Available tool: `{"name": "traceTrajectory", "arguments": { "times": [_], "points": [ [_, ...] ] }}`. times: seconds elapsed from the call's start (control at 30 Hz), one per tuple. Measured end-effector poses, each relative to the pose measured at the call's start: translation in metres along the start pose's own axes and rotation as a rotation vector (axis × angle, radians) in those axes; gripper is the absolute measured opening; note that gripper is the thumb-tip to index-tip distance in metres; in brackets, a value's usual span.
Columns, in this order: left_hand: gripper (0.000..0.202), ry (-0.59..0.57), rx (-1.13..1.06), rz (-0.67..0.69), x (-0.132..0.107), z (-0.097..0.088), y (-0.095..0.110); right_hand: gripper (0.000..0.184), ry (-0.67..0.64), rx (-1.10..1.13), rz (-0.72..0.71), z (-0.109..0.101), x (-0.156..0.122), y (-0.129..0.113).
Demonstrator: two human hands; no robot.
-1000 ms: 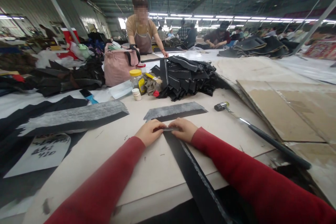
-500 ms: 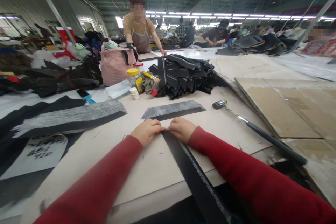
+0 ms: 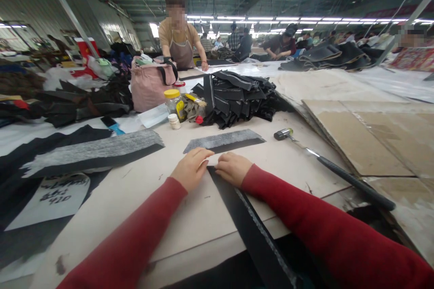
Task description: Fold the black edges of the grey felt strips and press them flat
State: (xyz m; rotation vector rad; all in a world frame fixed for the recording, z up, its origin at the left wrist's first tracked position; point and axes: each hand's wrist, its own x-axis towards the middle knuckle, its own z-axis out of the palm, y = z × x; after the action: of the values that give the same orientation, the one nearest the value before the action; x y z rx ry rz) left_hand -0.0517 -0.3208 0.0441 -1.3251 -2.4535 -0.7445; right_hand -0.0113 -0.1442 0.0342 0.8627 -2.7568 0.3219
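A long black strip (image 3: 244, 216) with a pale, rough line along its right edge runs from the lower edge of the view up to my hands. My right hand (image 3: 233, 169) has its fingers curled over the strip's far end and grips it. Just left of that end is my left hand (image 3: 191, 169), thumb and fingers apart, holding nothing. Beyond both hands lies a short black strip with a grey fuzzy face (image 3: 225, 140). A wider grey-faced piece (image 3: 98, 150) lies to the left.
A hammer (image 3: 334, 174) with a black handle lies to the right, near cardboard sheets (image 3: 373, 135). Behind are a pile of black strips (image 3: 237, 97), a yellow-lidded jar (image 3: 174, 104), a small white bottle (image 3: 174, 121) and a pink bag (image 3: 151, 83). A co-worker (image 3: 181, 40) stands across the table.
My left hand has let go of the strip's end, opened and shifted slightly up and left. My right hand stays at the strip. The co-worker's hand has drawn back a little.
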Motion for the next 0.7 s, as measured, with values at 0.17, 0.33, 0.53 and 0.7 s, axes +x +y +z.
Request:
{"name": "traceTrajectory", "arguments": {
  "times": [0.17, 0.33, 0.53, 0.7],
  "points": [
    [0.041, -0.142, -0.037, -0.131, 0.002, 0.019, 0.017, 0.02, 0.003, 0.332, 0.109, -0.003, -0.006, 0.015],
    [0.034, -0.155, -0.017, -0.135, 0.0, 0.021, 0.016, 0.021, 0.061, 0.531, 0.419, -0.008, -0.014, 0.026],
    [0.023, -0.166, -0.008, -0.065, 0.002, 0.019, 0.015, 0.015, 0.069, 0.457, 0.286, -0.008, -0.014, 0.021],
    [0.024, -0.164, -0.021, -0.033, 0.002, 0.018, 0.013, 0.016, 0.051, 0.366, 0.199, -0.007, -0.013, 0.023]
  ]
}}
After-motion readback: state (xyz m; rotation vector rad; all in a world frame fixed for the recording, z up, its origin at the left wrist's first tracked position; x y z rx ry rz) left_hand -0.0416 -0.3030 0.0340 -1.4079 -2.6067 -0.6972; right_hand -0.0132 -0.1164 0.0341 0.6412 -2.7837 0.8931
